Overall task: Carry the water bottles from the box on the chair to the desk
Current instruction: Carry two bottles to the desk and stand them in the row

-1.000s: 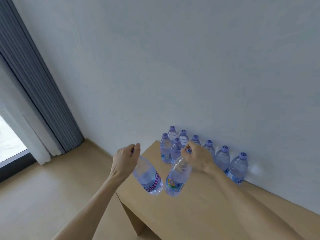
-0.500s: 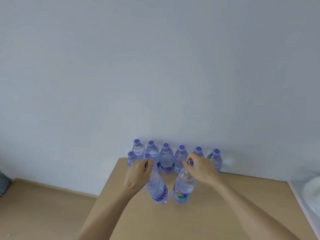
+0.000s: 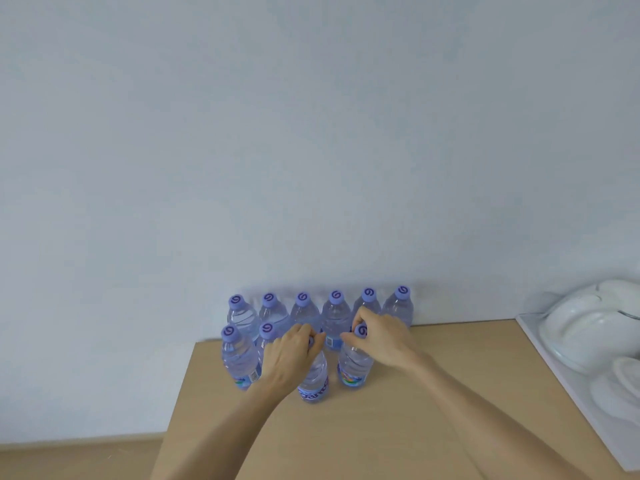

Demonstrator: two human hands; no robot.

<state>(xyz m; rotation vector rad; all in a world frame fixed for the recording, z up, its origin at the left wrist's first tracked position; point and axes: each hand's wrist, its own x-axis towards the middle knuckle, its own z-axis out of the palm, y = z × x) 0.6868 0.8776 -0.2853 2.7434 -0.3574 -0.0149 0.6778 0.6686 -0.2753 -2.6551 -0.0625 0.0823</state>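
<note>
- Two bare forearms reach up from the bottom of the frame over a light wooden counter (image 3: 398, 441) set against a pale wall (image 3: 311, 133).
- At lower centre, the left hand (image 3: 289, 358) has its fingers closed over the cap and neck of a water bottle (image 3: 313, 382) whose base is at the counter top.
- Just to its right, the right hand (image 3: 381, 339) pinches the neck of a second bottle (image 3: 353, 367) beneath its purple cap (image 3: 361, 330); that bottle stands upright on the counter.
- Left of the hands, two more capped bottles (image 3: 239, 362) stand near the counter's left edge.
- Behind them, a back row of six bottles (image 3: 334, 317) with purple caps lines the foot of the wall at centre frame.
- At the right edge of the frame, white dishes (image 3: 588, 327) lie on a white tray (image 3: 554, 362).
- At lower left, a strip of wooden floor (image 3: 76, 459) shows beyond the counter.
</note>
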